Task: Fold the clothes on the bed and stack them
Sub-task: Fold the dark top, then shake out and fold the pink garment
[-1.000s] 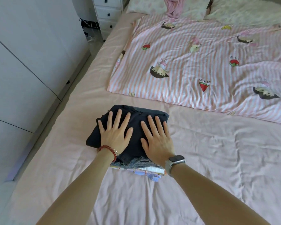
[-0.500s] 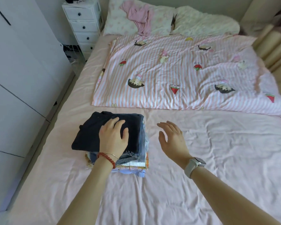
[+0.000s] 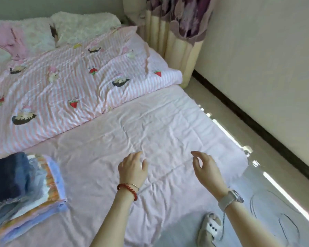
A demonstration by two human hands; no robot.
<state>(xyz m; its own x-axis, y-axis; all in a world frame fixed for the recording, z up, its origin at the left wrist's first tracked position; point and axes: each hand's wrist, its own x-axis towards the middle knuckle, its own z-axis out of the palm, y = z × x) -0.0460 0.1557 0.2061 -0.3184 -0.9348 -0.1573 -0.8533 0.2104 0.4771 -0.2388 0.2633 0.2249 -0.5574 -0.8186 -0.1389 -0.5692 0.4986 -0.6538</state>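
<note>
A pink-sheeted bed (image 3: 168, 125) bears a striped quilt (image 3: 75, 82) and folded stack (image 3: 25, 189).

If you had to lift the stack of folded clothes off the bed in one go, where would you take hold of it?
Probably from below at two opposite sides, hands slid flat under the bottom lilac layer. The stack is several loose folded layers with a dark garment on top, so gripping the top alone would likely peel it off. Both the left hand and the right hand are free, over the sheet.
</note>
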